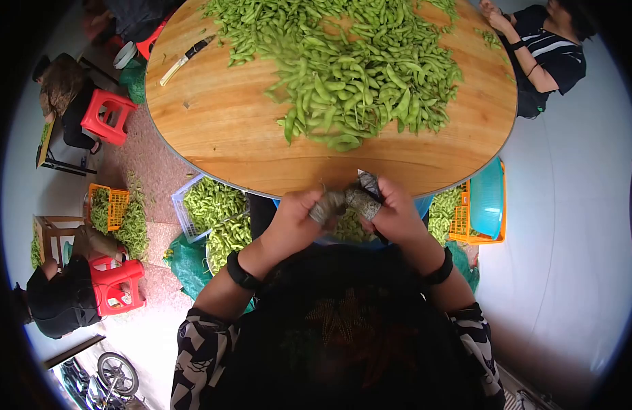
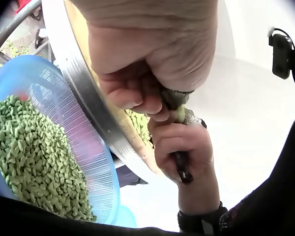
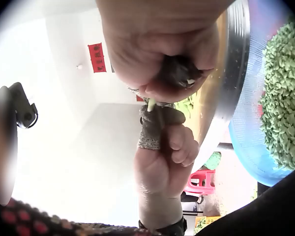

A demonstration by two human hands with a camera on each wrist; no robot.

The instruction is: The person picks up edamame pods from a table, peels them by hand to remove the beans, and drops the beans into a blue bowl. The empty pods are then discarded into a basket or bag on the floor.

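Both hands meet just off the near table edge, thumbs and fingertips wrapped in grey coverings. My left hand [image 1: 289,224] pinches a green soybean pod [image 2: 180,114] between covered thumb and finger; most of the pod is hidden. Against it, my right hand [image 1: 403,220] grips a small tool with a dark handle [image 2: 183,168], whose butt pokes out below the curled fingers in the left wrist view. The tool's working end is hidden between the hands. Below them, a blue mesh basket [image 2: 107,169] holds shelled green beans [image 2: 34,162].
A large pile of soybean pods [image 1: 357,75] covers the far part of the round wooden table [image 1: 213,130]. A knife [image 1: 186,60] lies at its left. Crates of pods [image 1: 186,205] flank my legs. Another person [image 1: 552,58] sits at the right; red stools [image 1: 107,116] stand left.
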